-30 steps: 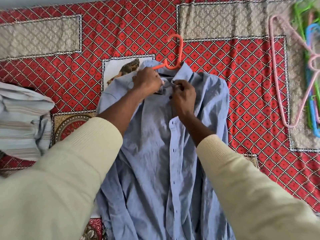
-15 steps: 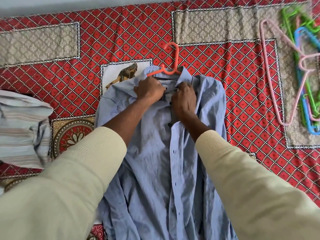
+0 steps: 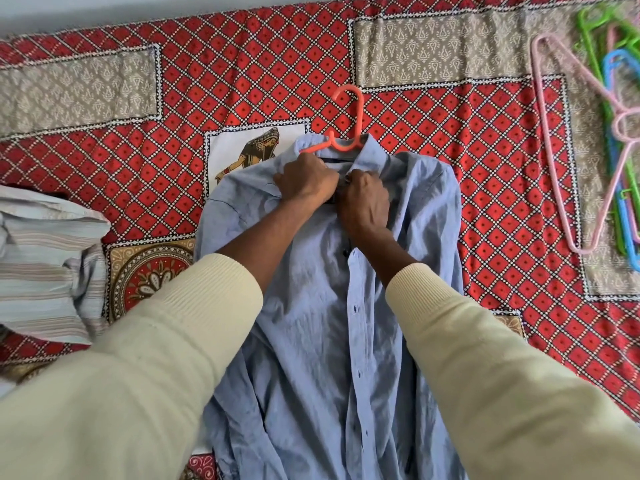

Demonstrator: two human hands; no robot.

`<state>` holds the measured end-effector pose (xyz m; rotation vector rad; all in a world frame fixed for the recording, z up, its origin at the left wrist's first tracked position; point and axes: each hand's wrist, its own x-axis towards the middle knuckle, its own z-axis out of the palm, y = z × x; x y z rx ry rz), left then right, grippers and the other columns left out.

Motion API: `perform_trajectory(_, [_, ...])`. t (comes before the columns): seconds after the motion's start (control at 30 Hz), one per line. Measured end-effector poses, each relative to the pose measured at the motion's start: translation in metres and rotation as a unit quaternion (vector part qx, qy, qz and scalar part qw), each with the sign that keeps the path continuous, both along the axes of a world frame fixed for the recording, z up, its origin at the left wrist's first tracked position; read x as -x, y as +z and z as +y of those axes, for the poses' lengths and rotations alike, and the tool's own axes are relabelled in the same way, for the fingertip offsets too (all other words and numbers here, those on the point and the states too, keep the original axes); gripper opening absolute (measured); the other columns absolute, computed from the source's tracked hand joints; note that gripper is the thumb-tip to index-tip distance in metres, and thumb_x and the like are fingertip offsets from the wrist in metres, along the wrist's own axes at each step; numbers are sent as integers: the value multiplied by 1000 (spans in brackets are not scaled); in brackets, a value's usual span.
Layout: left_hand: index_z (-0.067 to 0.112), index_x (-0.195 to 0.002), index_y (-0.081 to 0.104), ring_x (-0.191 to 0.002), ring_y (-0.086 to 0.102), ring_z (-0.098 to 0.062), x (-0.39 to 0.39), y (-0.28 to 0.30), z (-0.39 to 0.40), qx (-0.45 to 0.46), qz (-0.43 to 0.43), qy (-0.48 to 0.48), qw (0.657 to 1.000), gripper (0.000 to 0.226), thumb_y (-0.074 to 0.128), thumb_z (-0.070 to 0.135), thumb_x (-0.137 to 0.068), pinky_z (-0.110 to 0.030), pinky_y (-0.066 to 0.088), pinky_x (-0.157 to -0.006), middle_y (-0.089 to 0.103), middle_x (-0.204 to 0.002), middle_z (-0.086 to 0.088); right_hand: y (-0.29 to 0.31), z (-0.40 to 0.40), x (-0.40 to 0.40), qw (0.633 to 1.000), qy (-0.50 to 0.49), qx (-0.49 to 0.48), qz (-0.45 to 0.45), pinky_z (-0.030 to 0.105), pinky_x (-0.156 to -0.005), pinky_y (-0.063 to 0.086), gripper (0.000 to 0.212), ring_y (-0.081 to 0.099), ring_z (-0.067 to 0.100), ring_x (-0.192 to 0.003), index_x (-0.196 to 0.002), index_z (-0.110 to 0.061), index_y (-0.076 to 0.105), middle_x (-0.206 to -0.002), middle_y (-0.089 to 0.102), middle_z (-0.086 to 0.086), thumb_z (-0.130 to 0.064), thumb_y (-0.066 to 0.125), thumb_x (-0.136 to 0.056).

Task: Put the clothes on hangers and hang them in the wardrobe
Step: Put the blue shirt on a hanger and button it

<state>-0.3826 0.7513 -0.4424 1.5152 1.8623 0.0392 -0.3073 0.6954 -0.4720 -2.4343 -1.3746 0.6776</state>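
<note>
A light blue button shirt [image 3: 311, 323] lies flat, front up, on a red patterned bedspread [image 3: 242, 74]. An orange hanger [image 3: 348, 119] sits inside its neck, with only the hook and a bit of the left arm showing above the collar. My left hand [image 3: 304, 181] pinches the left side of the collar opening. My right hand [image 3: 365, 199] grips the right side of the placket just below the collar. Both hands are closed on the fabric and meet at the top button area. The button itself is hidden by my fingers.
A striped pale shirt [image 3: 45, 265] lies bunched at the left edge. A pile of spare hangers lies at the far right: a pink hanger [image 3: 568, 161], a green hanger [image 3: 595, 64] and a blue hanger [image 3: 620, 174]. No wardrobe is in view.
My hands have stayed at the collar and drawn closer together over the top of the placket. The view has shifted slightly; the shirt and hanger lie where they were.
</note>
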Motion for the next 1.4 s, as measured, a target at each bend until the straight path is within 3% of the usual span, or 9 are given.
perform_trajectory(0.2, [13, -102, 70, -115, 56, -33, 3, -4, 1, -8, 25, 12, 1000, 24, 53, 18, -85, -45, 32, -108, 69, -109, -11, -2, 11, -1, 996, 52, 12, -64, 41, -87, 45, 25, 56, 34, -109, -114, -4, 59, -118, 58, 17, -4, 45, -94])
perform_trajectory(0.43, [9, -106, 66, -111, 56, -32, 8, 3, 5, 29, -17, 40, 999, 21, 53, 15, -89, -40, 37, -102, 66, -112, -12, 13, 7, 1, 996, -84, 37, 18, 40, -90, 45, 22, 58, 35, -107, -106, 1, 62, -118, 59, 19, -1, 47, -91])
perform_trajectory(0.57, [14, -85, 57, -100, 54, -27, 11, 4, 5, 24, -15, 13, 1000, 7, 53, 15, -90, -45, 40, -104, 60, -95, -8, 10, -1, 2, 994, 4, 67, -92, 40, -91, 47, 24, 58, 34, -107, -110, -4, 62, -122, 54, 19, -3, 42, -96])
perform_trajectory(0.7, [19, -63, 46, -93, 54, -28, 14, 1, 2, 5, 11, -20, 1000, 28, 51, 17, -91, -43, 35, -101, 55, -81, -4, 15, 6, -10, 989, 34, 96, -105, 39, -90, 48, 30, 59, 34, -112, -118, -3, 61, -123, 59, 19, 0, 40, -97])
perform_trajectory(0.9, [18, -68, 59, -88, 52, -24, 17, -5, -1, -6, 20, -47, 999, 18, 56, 18, -86, -45, 33, -102, 55, -71, 2, 26, 12, -16, 985, 76, 119, -96, 40, -89, 51, 30, 59, 35, -116, -119, -3, 63, -123, 63, 18, -1, 49, -93])
perform_trajectory(1.0, [18, -73, 60, -90, 50, -23, 15, -1, 0, -15, 14, -54, 998, 15, 57, 17, -88, -42, 33, -100, 58, -80, -2, 24, 21, -25, 995, -5, 92, -27, 38, -90, 48, 30, 57, 37, -117, -119, 0, 62, -124, 62, 19, -5, 49, -92])
perform_trajectory(1.1, [14, -87, 65, -97, 54, -26, 11, 5, 2, -4, -11, -17, 1000, 12, 53, 17, -90, -42, 34, -100, 63, -94, -6, 19, 20, -22, 981, -96, 30, 169, 38, -81, 53, 19, 62, 31, -97, -97, -4, 67, -103, 64, 18, -9, 49, -91])
perform_trajectory(1.2, [12, -102, 66, -102, 59, -27, 9, 11, 3, 28, -67, 75, 995, 22, 57, 22, -86, -45, 43, -100, 67, -102, -5, 17, 12, -14, 870, -246, -37, 425, 32, -55, 52, 21, 57, 20, -55, -72, -11, 61, -66, 58, 11, -1, 58, -90])
perform_trajectory(1.4, [4, -107, 70, -83, 62, -21, 10, 16, 3, 89, -174, 159, 968, 30, 75, 14, -78, -25, 46, -61, 70, -98, -7, 14, 3, -11, 769, -323, -26, 551, 22, -48, 52, 17, 61, 18, -58, -83, -10, 61, -72, 64, 11, 2, 57, -94])
